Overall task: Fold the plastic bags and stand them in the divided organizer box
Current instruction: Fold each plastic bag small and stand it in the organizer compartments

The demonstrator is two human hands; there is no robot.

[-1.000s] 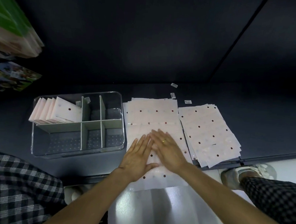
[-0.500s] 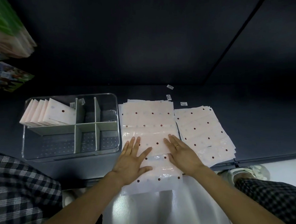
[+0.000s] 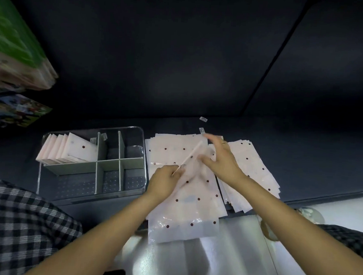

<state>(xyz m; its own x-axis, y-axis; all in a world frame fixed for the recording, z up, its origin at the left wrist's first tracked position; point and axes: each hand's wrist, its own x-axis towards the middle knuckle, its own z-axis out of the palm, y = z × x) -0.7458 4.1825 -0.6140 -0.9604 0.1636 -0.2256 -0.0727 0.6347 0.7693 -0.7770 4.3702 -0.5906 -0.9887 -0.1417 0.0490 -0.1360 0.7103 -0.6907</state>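
Note:
A pile of flat pale-pink plastic bags (image 3: pixel 194 203) with dark dots lies in front of me, its near end hanging over the shelf edge. My left hand (image 3: pixel 163 182) pinches the top bag's edge (image 3: pixel 189 156), which stands up as a thin slanted line. My right hand (image 3: pixel 221 162), blurred, is spread over the same bag with its fingers apart. The clear divided organizer box (image 3: pixel 142 156) stands to the left. Several folded bags (image 3: pixel 79 148) stand in its far-left compartment; the other compartments look empty.
A second fanned pile of flat bags (image 3: pixel 256 172) lies to the right of my right hand. Two small labels (image 3: pixel 203 118) lie behind the piles. Green packages (image 3: pixel 13 44) lean at the far left. My plaid knees and a shoe (image 3: pixel 311 215) sit below the shelf edge.
Both hands lay flat on the top bag before. Now my left hand has pinched its edge and raised it, and my right hand has moved up and away over the bag.

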